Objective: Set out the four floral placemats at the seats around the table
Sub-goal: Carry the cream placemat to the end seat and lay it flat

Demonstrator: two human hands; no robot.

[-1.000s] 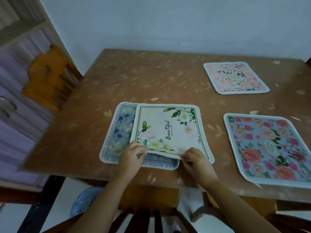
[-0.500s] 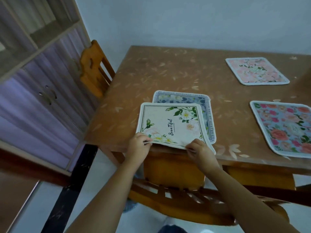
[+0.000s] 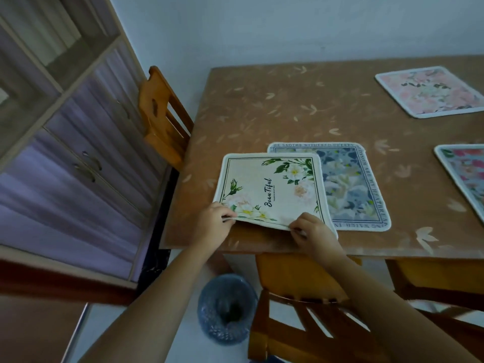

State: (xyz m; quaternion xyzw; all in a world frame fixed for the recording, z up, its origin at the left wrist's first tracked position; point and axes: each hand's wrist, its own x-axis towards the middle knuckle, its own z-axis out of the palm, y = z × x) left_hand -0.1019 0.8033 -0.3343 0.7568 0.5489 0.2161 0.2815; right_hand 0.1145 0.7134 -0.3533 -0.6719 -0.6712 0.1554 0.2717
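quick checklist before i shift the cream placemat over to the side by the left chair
1. Grip: left hand and right hand both pinch the cream placemat at its near edge: ok.
2. Cream placemat apart from the blue placemat: not ok, it overlaps the blue one's left part.
3. Blue placemat flat on the table: ok.
4. Table side by the left chair has no mat on it: ok.
5. Pink placemat faces a seat: cannot tell, no chair shows by it.
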